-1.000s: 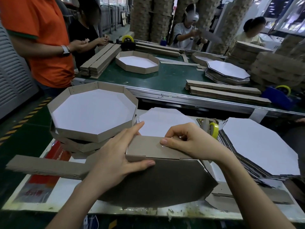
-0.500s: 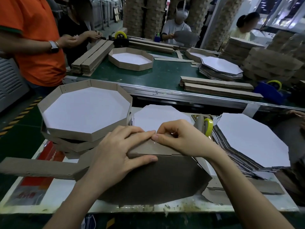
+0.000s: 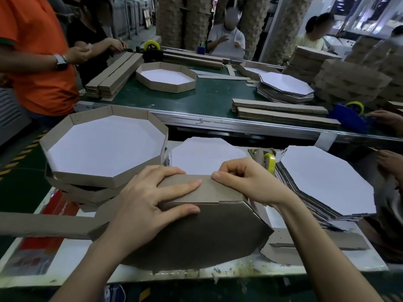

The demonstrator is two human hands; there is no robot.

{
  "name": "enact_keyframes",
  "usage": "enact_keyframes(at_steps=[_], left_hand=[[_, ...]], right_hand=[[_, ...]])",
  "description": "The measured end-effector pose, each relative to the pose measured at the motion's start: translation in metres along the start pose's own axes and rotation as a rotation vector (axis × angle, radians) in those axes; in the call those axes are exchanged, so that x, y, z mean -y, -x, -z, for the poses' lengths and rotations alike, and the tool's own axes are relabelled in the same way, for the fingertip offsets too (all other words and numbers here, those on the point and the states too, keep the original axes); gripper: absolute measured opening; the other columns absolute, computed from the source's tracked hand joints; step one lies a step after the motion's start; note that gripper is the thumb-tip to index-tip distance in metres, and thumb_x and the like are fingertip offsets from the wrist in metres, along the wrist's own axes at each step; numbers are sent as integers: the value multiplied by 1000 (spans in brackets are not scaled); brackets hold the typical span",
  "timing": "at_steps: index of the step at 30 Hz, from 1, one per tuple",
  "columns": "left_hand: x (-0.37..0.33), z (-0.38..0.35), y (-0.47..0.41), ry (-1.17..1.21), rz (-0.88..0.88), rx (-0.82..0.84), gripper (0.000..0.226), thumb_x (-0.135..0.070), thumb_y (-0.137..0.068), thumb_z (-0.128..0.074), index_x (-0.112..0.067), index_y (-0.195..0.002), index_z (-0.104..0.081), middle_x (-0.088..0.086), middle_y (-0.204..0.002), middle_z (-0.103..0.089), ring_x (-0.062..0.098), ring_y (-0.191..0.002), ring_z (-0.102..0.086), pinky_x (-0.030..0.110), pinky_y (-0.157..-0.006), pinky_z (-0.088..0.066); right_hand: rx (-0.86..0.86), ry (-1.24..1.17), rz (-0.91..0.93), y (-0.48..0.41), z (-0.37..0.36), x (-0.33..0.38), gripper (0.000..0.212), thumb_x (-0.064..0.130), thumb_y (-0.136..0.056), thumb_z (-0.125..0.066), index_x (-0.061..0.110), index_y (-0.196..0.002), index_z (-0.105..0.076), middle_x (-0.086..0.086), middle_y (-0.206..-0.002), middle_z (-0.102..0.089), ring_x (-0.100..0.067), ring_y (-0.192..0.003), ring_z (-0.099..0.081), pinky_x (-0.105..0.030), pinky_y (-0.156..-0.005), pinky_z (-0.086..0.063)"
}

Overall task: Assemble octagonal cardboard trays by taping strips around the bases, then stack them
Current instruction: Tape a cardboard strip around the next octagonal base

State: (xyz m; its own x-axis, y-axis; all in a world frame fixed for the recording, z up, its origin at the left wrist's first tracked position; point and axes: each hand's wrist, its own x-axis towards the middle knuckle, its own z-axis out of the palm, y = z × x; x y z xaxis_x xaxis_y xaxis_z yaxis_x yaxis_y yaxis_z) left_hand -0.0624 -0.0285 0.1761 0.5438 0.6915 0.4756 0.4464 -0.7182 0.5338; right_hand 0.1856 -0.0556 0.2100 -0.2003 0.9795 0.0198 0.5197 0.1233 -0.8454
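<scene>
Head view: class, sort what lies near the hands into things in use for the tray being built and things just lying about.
In use: left hand, right hand, cardboard strip, brown octagonal base.

Lying about: stack of finished trays, pile of white bases, yellow tape roll, spare strip.

Packaging factory; conveyor belt [image 3: 209, 99], cardboard stacks [image 3: 349, 81], seated workers [image 3: 226, 38].

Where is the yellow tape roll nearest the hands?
In the head view, the yellow tape roll sits just beyond the right hand, between the white octagon in the middle and the stack of flat octagons on the right.
</scene>
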Motion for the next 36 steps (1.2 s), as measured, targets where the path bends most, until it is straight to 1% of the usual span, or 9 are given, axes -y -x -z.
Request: enact_keyframes(at_steps=[10, 14, 19, 23, 27, 29, 32, 34, 36], left_hand=[[-2, 4, -5, -20, -45, 62, 40, -63, -82, -49, -50, -117, -63, -15, -130, -55, 14, -123, -46, 40, -96, -44], [-2, 2, -4, -8, -59, 33, 36, -61, -84, -50, -50, -115, -64, -16, -129, -56, 14, -122, -46, 43, -95, -45], [0, -1, -1, -18, -92, 2, 31, -58, -87, -50, -51, -114, -64, -15, -128, -58, 18, -122, -48, 45, -93, -46], [0, -2, 1, -69, -110, -2, 31, -58, -89, -46, -51, -114, -63, -16, -126, -60, 21, -122, -49, 45, -90, -48], [-2, -1, -2, -48, -96, 21, 32, -56, -89, -46, -49, -114, -64, -15, -124, -62, 16, -116, -53, 44, -87, -48], [-2, 0, -4, -20, -76, 30, 31, -57, -88, -46, -51, -112, -64, -17, -123, -61, 13, -113, -53, 42, -86, -48], [0, -1, -8, 33, -41, 48, 30, -62, -85, -47, -55, -109, -64, -22, -123, -59, 7, -112, -51, 41, -87, -46], [2, -2, -12, 76, -11, 51, 29, -64, -82, -48, -58, -105, -65, -27, -122, -57, 4, -112, -50, 42, -90, -45], [3, -3, -19, 111, 19, 64, 28, -67, -79, -49, -61, -101, -65, -31, -120, -55, -1, -112, -48, 40, -93, -44]], right_hand=[[-38, -26, 19, -1, -3, -2, 32, 34, -94, -60, 9, -77, -68, -2, -61, -55, -5, -54, -45, -11, -49, -34], [-33, 5, 8, -1, -5, -2, 35, 42, -91, -58, 11, -77, -67, -6, -65, -55, -12, -59, -46, -20, -55, -35], [-28, 120, 63, 4, -3, 1, 33, 37, -96, -56, 10, -78, -66, 6, -63, -52, -3, -59, -43, -15, -55, -35], [-3, 189, 43, 5, -4, 0, 38, 31, -99, -56, -1, -82, -64, -9, -66, -51, -8, -61, -43, -20, -59, -35], [-41, 177, 27, 5, -6, -1, 37, 37, -99, -55, 7, -81, -68, -14, -70, -58, -10, -62, -47, -22, -59, -38], [-110, 93, 15, 2, -4, -8, 31, 37, -99, -55, 20, -78, -69, 0, -66, -60, -6, -62, -51, -18, -59, -40], [-435, -114, -104, -14, 13, -43, 24, 31, -100, -55, 20, -86, -71, 5, -78, -67, -8, -79, -63, -20, -65, -55], [-622, -173, -290, -27, 30, -80, 19, 22, -100, -53, 14, -91, -68, -1, -86, -66, -14, -86, -62, -26, -66, -59], [-641, -133, -524, -35, 43, -121, 15, 17, -99, -51, 10, -102, -64, -8, -90, -59, -18, -84, -57, -28, -61, -57]])
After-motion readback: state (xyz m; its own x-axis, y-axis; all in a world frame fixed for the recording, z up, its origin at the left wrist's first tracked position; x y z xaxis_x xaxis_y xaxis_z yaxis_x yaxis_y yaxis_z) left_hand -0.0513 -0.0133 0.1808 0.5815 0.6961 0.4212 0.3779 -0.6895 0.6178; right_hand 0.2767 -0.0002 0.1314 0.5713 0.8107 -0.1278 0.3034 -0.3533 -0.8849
